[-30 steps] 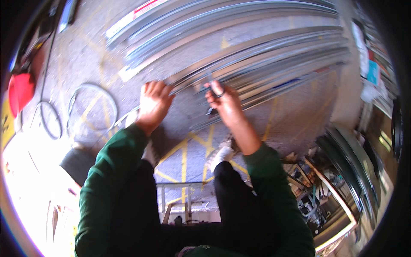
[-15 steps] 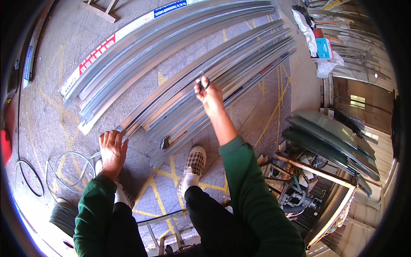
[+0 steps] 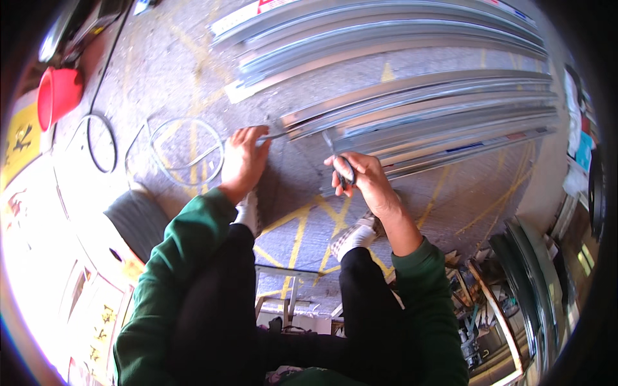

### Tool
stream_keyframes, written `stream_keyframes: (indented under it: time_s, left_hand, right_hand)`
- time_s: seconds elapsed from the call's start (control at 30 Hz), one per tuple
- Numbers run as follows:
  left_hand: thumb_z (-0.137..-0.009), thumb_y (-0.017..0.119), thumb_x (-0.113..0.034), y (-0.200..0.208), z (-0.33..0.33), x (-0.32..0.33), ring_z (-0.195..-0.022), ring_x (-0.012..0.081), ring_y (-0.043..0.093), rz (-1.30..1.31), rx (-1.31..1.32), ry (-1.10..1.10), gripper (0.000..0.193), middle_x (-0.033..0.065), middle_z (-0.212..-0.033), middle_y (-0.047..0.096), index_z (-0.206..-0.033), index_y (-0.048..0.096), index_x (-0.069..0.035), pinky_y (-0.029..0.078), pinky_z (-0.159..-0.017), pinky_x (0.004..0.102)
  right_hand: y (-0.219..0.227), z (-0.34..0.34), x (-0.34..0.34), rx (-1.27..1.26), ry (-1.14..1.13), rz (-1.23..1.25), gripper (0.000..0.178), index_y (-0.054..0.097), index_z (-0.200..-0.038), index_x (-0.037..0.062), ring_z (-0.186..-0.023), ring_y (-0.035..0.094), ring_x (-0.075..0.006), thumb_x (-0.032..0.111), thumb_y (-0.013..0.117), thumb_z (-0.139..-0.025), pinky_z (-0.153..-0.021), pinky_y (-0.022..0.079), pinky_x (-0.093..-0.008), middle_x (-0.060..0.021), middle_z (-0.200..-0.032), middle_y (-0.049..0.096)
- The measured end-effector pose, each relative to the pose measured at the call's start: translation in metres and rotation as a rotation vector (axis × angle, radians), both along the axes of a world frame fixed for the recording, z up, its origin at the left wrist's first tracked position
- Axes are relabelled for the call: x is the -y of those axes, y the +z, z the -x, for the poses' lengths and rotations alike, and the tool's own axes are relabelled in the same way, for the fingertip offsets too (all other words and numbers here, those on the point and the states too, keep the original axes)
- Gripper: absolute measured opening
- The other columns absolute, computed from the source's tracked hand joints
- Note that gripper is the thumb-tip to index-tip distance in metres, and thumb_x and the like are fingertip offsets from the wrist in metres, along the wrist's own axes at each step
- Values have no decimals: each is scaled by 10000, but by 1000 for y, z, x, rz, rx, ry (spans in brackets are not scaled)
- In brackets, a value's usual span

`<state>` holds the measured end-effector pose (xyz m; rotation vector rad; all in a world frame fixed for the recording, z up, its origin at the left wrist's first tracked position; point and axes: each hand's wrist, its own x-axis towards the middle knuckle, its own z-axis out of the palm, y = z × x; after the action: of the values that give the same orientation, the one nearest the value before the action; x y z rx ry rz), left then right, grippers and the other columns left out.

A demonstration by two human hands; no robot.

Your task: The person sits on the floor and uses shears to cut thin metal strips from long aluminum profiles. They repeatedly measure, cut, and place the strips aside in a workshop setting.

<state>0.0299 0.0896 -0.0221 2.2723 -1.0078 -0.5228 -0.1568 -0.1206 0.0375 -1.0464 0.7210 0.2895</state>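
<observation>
My left hand (image 3: 243,157) is closed near the left end of the long metal profiles (image 3: 444,82). A thin grey strip (image 3: 275,136) runs from its fingers to the end of one profile. Behind the hand the same kind of strip leads to loose grey loops (image 3: 223,156) on the floor. My right hand (image 3: 368,183) grips a pair of scissors (image 3: 346,171) by the dark handles. The blades point up and away, towards the profile ends; whether they touch anything I cannot tell.
A second bundle of profiles (image 3: 386,32) lies farther off. At left are a red bucket (image 3: 59,96), a dark hose loop (image 3: 96,143) and a large grey roll (image 3: 138,219). Dark panels (image 3: 524,283) lean at right beside a cluttered metal frame (image 3: 499,312). A metal stool (image 3: 283,276) stands between my legs.
My right hand has come back along the profiles with the scissors, closer to their left ends. The left hand has shifted slightly off the profile end. The whole view has turned leftward.
</observation>
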Motion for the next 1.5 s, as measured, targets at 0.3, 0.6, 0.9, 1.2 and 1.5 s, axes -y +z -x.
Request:
stream_keyframes:
  time_s: [0.3,0.6,0.9,1.2,1.5]
  left_hand:
    - [-892,657,-169,3,2,3,-879,295,633,-80,21,-76,127,83,-897,702,-955,724,-81,443,-831,408]
    - [-883,661,-173,3,-3,-2,-891,253,623,-63,48,-114,101,51,-877,692,-926,729,-112,438,-836,378]
    - [-837,679,-142,3,-5,-4,-822,293,634,-34,55,-71,61,72,-834,683,-868,715,-102,468,-769,414]
    - [-969,616,-162,46,11,5,-700,124,601,78,-893,-188,155,56,-755,645,-974,662,-15,494,-678,306]
    - [-901,689,-172,49,16,7,-738,307,671,73,-597,-357,181,141,-822,668,-980,653,-13,519,-672,372]
  right_hand:
    - [-24,-48,-41,-117,209,55,387,662,-876,54,-598,645,-92,433,633,-947,-478,412,-200,-22,-698,651]
    - [-40,-70,-38,-86,215,210,404,651,-810,31,-552,607,-91,417,673,-926,-482,427,-234,-22,-649,617]
    - [-28,-66,-42,-71,152,215,189,658,-871,-30,-518,546,-60,144,671,-944,-472,430,-229,-25,-640,601]
    - [-10,-39,-47,110,-119,252,242,626,-1115,3,-696,610,-53,6,706,-886,-657,520,-215,6,-752,645]
    - [-10,-21,-41,80,-165,264,240,638,-1121,25,-701,590,-52,-5,684,-888,-633,496,-209,10,-829,624]
